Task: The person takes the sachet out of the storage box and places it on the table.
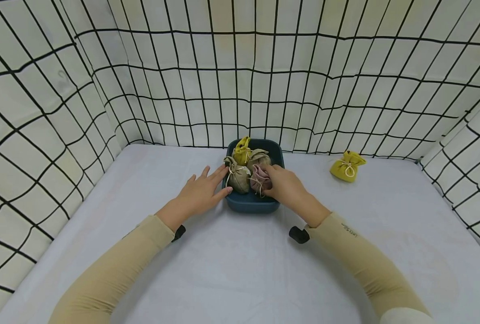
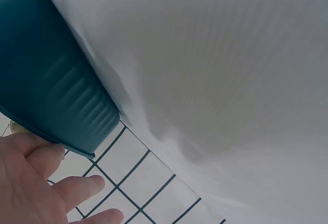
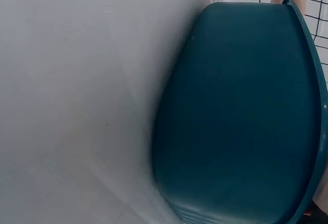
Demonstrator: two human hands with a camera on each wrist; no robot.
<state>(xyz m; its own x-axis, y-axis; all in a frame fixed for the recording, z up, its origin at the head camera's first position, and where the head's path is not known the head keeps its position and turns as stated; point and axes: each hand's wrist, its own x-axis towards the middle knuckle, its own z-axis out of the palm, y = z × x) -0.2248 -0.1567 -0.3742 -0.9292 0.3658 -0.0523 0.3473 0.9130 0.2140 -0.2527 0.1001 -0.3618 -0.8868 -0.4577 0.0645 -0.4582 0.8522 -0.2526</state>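
Note:
A dark teal plastic bin [image 1: 253,207] stands on the white-covered table with several small drawstring pouches inside. At its front right, my right hand [image 1: 288,186] pinches a dusty-pink pouch [image 1: 260,180] between thumb and fingers. My left hand [image 1: 201,192] is spread at the left rim, its fingertips right at the edge beside an olive-grey pouch [image 1: 239,177]. Behind these lie a yellow pouch [image 1: 241,154] and a taupe pouch [image 1: 260,157]. In the left wrist view, extended left fingers [image 2: 77,190] touch the bin's rim. The right wrist view is filled mostly by the bin's outer wall [image 3: 241,111], hiding the right hand's grip.
Another yellow pouch [image 1: 347,166], tied with pale cord, lies on the table [image 1: 240,270] to the right of the bin. Black wire grid panels [image 1: 272,69] line the back and both sides, the rear one close behind the bin.

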